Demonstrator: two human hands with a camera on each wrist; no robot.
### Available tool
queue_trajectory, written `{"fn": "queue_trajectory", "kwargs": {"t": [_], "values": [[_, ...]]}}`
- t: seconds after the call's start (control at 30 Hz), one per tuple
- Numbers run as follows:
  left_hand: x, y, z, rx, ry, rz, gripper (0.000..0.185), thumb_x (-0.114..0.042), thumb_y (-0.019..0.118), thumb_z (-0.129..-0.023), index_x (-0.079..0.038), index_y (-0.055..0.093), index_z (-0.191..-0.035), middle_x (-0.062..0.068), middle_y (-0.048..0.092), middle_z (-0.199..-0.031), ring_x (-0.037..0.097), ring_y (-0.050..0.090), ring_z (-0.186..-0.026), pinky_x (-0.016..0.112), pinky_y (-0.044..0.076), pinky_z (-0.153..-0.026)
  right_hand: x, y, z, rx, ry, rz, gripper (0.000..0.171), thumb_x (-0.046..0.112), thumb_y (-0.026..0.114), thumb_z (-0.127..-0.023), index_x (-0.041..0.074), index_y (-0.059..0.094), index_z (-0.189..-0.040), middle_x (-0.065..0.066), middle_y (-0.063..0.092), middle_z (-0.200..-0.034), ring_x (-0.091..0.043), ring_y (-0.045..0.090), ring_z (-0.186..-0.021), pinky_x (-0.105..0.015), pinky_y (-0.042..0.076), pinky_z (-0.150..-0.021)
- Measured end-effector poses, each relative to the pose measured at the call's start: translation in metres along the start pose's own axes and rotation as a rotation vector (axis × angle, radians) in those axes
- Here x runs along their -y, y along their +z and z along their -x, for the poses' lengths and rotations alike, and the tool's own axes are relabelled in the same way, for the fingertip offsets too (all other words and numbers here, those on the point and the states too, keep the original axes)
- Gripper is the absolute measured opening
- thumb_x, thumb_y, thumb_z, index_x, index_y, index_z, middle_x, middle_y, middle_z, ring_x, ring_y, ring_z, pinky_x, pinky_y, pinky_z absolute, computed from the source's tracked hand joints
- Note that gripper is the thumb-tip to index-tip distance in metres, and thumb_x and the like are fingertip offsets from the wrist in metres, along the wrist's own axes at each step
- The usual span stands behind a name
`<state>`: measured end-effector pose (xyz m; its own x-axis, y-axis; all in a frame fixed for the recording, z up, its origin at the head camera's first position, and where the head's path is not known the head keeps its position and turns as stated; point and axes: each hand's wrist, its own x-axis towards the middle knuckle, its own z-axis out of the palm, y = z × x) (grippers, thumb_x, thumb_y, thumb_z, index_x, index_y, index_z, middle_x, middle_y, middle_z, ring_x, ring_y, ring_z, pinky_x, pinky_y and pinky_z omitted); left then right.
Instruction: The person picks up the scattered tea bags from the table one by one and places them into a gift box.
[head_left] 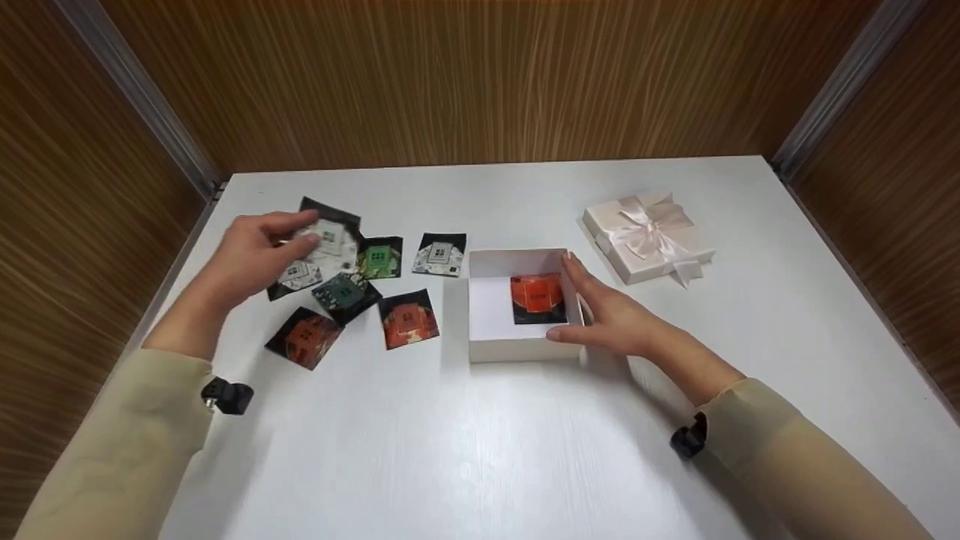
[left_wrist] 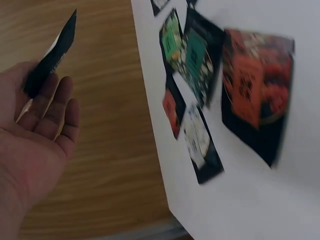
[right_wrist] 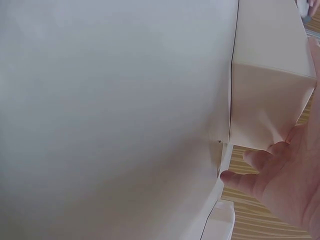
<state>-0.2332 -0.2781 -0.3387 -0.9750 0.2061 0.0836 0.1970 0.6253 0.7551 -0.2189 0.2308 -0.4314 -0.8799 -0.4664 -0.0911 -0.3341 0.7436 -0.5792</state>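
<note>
My left hand (head_left: pixel 251 259) pinches a black-and-white square sachet (head_left: pixel 330 240) between thumb and fingers, above other sachets on the left of the table. The left wrist view shows that hand (left_wrist: pixel 37 115) with the sachet (left_wrist: pixel 52 60) nearly edge-on. Around it lie another black-and-white sachet (head_left: pixel 298 276), a green one (head_left: pixel 380 259), a dark teal one (head_left: pixel 345 292) and two red ones. My right hand (head_left: pixel 619 315) holds the open white box (head_left: pixel 495 349) at its right side, thumb on the near rim and a fingertip by the far corner. Inside lies a red sachet (head_left: pixel 538 298).
A pale pink lid (head_left: pixel 637 236) with a ribbon bow lies behind and right of the box. One black-and-white sachet (head_left: pixel 439 255) lies just left of the box. Wood-grain panels (head_left: pixel 480 82) enclose the white table (head_left: pixel 420 442) at the back and sides.
</note>
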Motion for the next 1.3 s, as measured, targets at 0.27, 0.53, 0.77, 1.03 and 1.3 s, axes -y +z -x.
{"fn": "queue_trajectory", "kwargs": {"t": [0.27,0.53,0.77,1.03,1.3], "values": [[-0.040,0.046,-0.020,0.108,0.078,0.026,0.052,-0.027,0.069,-0.106,-0.014,0.056,-0.155,0.010,0.072,-0.126,0.021,0.067,-0.103,0.027,0.056,-0.081,0.000,0.001,0.000,-0.001,-0.001,-0.003,0.123,0.070,0.074,-0.088,0.028,-0.004,-0.172,-0.006,0.005,-0.178,-0.039,0.025,-0.158,-0.057,0.025,-0.125],[-0.070,0.092,-0.034,0.185,0.108,0.077,0.051,-0.023,0.072,-0.104,-0.015,0.059,-0.153,0.006,0.068,-0.132,0.021,0.066,-0.106,0.030,0.056,-0.082,0.001,0.001,-0.001,-0.005,-0.008,-0.008,0.122,0.070,0.075,-0.088,0.028,-0.003,-0.172,-0.005,0.005,-0.178,-0.036,0.023,-0.159,-0.055,0.024,-0.126],[-0.081,0.132,-0.045,0.222,0.156,0.103,0.050,-0.020,0.070,-0.104,-0.011,0.060,-0.152,0.007,0.071,-0.123,0.021,0.066,-0.101,0.032,0.058,-0.081,-0.001,0.001,-0.001,-0.018,-0.025,-0.008,0.121,0.066,0.076,-0.089,0.025,-0.002,-0.172,-0.008,0.006,-0.178,-0.038,0.025,-0.158,-0.056,0.024,-0.126],[-0.092,0.171,-0.053,0.287,0.133,0.117,0.057,-0.020,0.073,-0.101,-0.013,0.056,-0.154,0.003,0.071,-0.130,0.018,0.065,-0.106,0.029,0.052,-0.077,-0.003,0.001,0.000,-0.028,-0.019,-0.014,0.120,0.066,0.075,-0.090,0.026,-0.001,-0.172,-0.009,0.006,-0.177,-0.038,0.025,-0.158,-0.056,0.025,-0.125],[-0.097,0.199,-0.058,0.339,0.183,0.030,0.058,-0.019,0.073,-0.101,-0.007,0.055,-0.154,0.009,0.064,-0.147,0.017,0.066,-0.121,0.037,0.051,-0.106,-0.001,0.000,0.001,-0.013,-0.017,-0.033,0.121,0.067,0.075,-0.090,0.025,-0.003,-0.172,-0.012,0.007,-0.177,-0.041,0.024,-0.157,-0.059,0.026,-0.124]]}}
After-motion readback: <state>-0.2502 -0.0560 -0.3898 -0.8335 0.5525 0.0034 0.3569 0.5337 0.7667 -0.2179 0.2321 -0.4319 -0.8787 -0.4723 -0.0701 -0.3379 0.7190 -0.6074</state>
